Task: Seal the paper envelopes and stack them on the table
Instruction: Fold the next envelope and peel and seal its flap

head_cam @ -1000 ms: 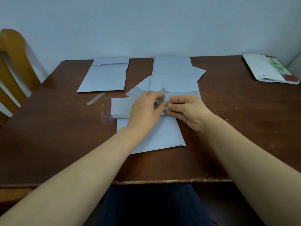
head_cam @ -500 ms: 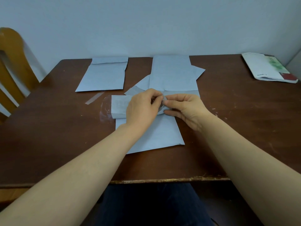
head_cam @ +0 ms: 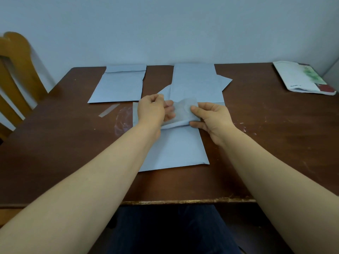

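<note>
While both hands are hovering over the nearest envelope point(head_cam: 176, 149), they are holding a translucent strip point(head_cam: 184, 110) stretched between them. The left hand point(head_cam: 151, 111) is curling its fingers in tightly and pinching the strip's left end, its back turned to the camera, so most of its fingertips are hiding behind the knuckles and the cloudy strip. The right hand point(head_cam: 212, 120) is pinching the right end, thumb lying on top and curled fingers point(head_cam: 195, 124) pressing from beneath.

The envelope is lying flat on the tabletop point(head_cam: 275, 143), close to the front edge, with its upper end passing under both hands. A piece of its flap point(head_cam: 135, 115) is showing to the left of the left wrist; the rest is covered. The strip is possibly peeling off that flap, though the join is not showing (the hands are blocking it).

Behind the hands a loose stack of envelopes point(head_cam: 196, 83) is sitting askew, and a single envelope point(head_cam: 119, 87) is lying apart at the far left. A sliver of clear tape point(head_cam: 109, 112) and some crumpled clear film point(head_cam: 123, 120) are resting just left of the flap. A booklet point(head_cam: 302, 77) is lying at the far right corner, and a wooden chair point(head_cam: 16, 74) is being cut off by the left edge.
</note>
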Motion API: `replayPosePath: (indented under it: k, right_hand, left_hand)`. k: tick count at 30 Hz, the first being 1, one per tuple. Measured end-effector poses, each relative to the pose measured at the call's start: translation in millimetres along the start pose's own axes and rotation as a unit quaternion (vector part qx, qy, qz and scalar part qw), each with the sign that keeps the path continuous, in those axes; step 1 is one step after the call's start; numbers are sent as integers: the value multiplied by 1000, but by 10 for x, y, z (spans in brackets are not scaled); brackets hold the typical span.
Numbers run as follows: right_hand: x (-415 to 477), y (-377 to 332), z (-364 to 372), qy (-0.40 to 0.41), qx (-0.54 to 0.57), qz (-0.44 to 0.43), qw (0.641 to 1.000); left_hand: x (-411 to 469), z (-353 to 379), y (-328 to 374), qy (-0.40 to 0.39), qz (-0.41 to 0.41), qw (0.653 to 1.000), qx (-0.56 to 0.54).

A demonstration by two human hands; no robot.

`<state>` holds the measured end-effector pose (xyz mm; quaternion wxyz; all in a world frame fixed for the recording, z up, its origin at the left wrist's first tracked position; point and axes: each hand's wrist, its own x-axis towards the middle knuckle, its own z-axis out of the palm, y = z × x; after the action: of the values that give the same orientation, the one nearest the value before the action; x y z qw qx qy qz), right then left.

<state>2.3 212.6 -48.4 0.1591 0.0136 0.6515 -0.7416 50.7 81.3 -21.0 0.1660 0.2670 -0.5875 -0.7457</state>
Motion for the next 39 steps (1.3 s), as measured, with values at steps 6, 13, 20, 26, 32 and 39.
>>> replayPosePath:
  k: [6,13,20,26,32,39]
  right_hand:
    - [39,-1,37,58,-2,22,998]
    - [33,-30,92,109,-14,26,994]
    - [-4,-70,168,151,-17,34,988]
    - [-14,-65,213,163,-31,39,985]
    - [-3,-52,224,158,-34,39,986]
    - [26,-47,198,151,-42,40,987]
  left_hand:
    - [116,-169,122,51,-64,982,-171]
    - [239,-554,279,150,-27,976,-158]
    - [409,-1034,288,247,41,961,-118]
    - [536,-1330,213,277,37,959,-48]
    - [652,-1358,119,203,13,978,51]
    - [754,-1182,166,138,-38,988,51]
